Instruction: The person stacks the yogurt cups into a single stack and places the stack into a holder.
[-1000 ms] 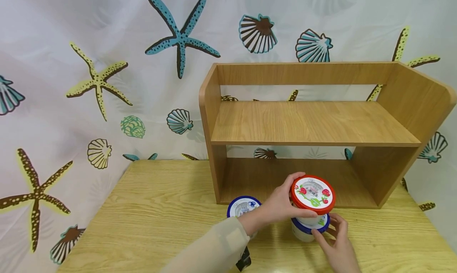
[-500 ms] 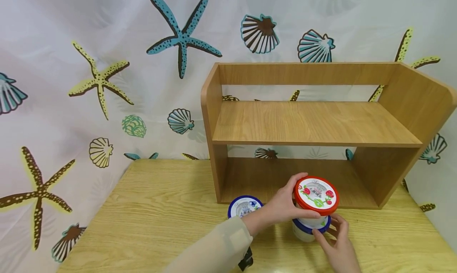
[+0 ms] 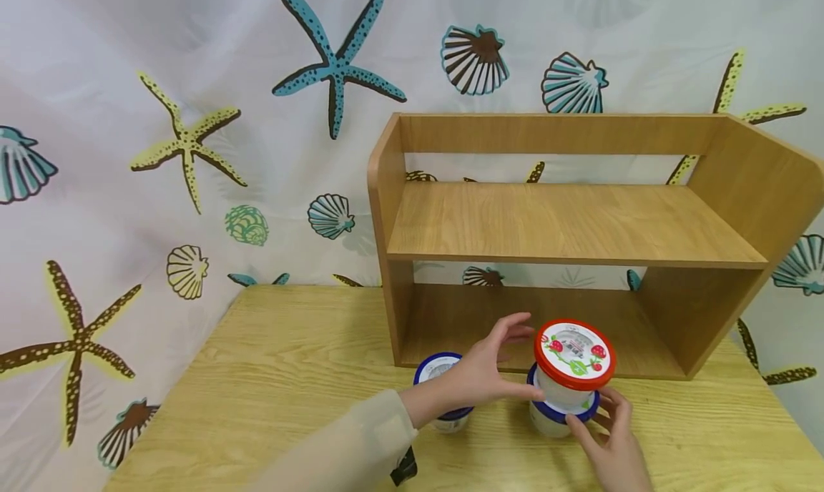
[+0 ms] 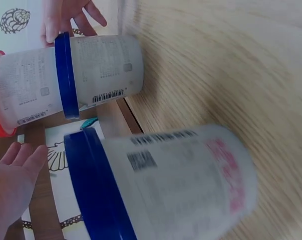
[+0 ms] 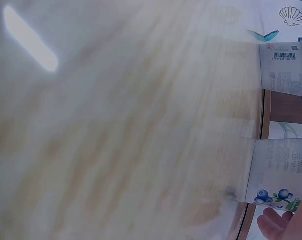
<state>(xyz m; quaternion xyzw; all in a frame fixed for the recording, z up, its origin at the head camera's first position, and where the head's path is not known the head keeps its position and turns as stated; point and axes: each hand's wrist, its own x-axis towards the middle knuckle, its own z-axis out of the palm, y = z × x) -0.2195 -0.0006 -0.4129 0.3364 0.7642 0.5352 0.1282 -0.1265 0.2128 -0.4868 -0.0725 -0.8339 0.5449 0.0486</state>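
Observation:
A red-lidded tub (image 3: 575, 355) with strawberries printed on its lid stands on top of a blue-lidded tub (image 3: 546, 422) on the table. My right hand (image 3: 611, 442) holds the lower tub at its right side, thumb in front at the blue rim and fingers round behind. Blueberries show on that lower tub (image 5: 278, 170) in the right wrist view. Just left of the stack, my left hand (image 3: 479, 379) is apart from the tubs, thumb and fingers spread with nothing between them. A second blue-lidded tub (image 4: 181, 185) stands below the left forearm, partly hidden by it in the head view.
Behind the tubs stands a two-level wooden shelf (image 3: 573, 224), its lower front edge close to the stack. The wooden table (image 3: 277, 377) stretches left of it. A white curtain (image 3: 212, 34) printed with starfish and shells hangs at the back.
My left hand has let go of the red-lidded tub and drawn back to the left. The red-lidded tub stays on the lower tub, shifted slightly right. My right hand keeps its hold.

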